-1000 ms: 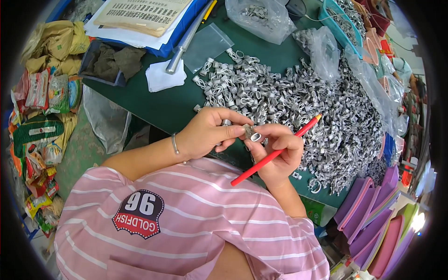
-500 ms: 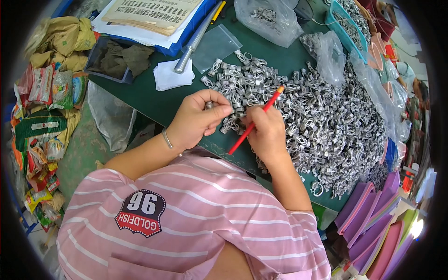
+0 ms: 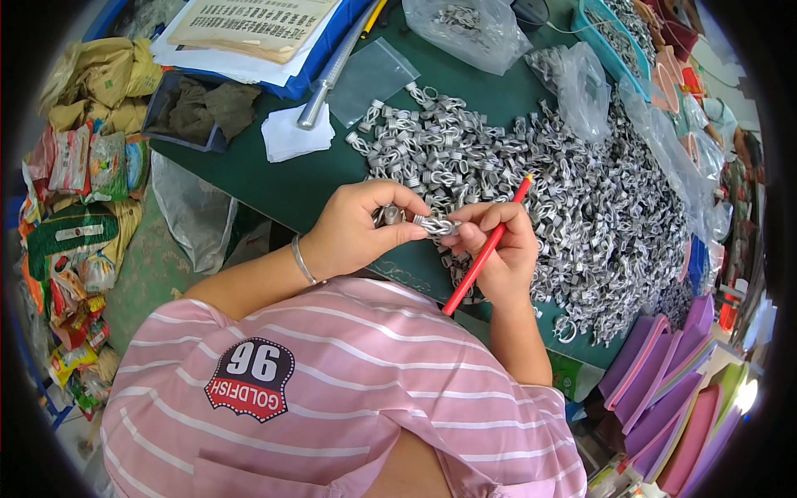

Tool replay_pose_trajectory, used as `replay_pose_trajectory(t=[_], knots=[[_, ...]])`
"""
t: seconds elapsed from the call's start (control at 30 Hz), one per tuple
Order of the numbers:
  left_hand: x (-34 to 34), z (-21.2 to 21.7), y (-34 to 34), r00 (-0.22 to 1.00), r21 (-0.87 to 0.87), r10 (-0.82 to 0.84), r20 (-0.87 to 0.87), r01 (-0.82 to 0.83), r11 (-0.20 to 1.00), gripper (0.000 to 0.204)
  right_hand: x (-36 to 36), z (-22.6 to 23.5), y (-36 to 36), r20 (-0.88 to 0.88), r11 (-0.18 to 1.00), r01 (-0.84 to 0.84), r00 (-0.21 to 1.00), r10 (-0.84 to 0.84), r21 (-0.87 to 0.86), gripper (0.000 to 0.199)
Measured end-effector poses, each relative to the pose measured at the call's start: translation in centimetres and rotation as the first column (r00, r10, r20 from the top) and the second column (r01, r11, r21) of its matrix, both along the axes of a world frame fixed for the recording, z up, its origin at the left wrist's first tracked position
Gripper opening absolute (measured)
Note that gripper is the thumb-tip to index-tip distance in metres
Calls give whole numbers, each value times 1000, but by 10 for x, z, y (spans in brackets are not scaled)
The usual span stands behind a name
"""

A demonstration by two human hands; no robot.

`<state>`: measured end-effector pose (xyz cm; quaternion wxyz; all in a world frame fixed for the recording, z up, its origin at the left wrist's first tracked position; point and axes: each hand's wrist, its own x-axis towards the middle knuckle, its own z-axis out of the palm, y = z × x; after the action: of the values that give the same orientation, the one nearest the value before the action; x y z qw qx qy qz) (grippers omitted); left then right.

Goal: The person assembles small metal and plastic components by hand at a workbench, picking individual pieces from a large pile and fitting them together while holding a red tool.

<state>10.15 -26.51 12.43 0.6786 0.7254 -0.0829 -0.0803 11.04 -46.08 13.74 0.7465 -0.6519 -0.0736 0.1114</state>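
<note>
Right hand (image 3: pixel 506 253), holding a red pencil (image 3: pixel 489 244), has drawn back from the pile (image 3: pixel 598 241); it and the left hand (image 3: pixel 350 230) pinch a metal piece (image 3: pixel 435 225) over the near surface (image 3: pixel 278 195). Far right, a turquoise basket (image 3: pixel 603 55) holds grey parts.

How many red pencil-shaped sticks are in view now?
1. The red pencil-shaped stick is held in the right hand, its tip over the heap of metal pieces. Others may be hidden beneath that heap.
</note>
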Motion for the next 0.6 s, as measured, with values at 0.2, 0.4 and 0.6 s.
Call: replay_pose_trajectory(t=[0.2, 0.4, 0.6], knots=[[0, 3, -5, 987, -124, 37, 158, -18, 992, 20, -4, -20, 0, 145, 973, -107, 986, 78, 205, 22], [0, 0, -5, 959, -95, 41, 281, -15, 995, 21, -9, -25, 2, 278, 994, -89, 958, 69, 60, 26], [0, 4, -5, 931, -75, -31, 363, 63, 995, 25, -7, -27, 2, 244, 991, -38, 970, 4, 131, 29]])
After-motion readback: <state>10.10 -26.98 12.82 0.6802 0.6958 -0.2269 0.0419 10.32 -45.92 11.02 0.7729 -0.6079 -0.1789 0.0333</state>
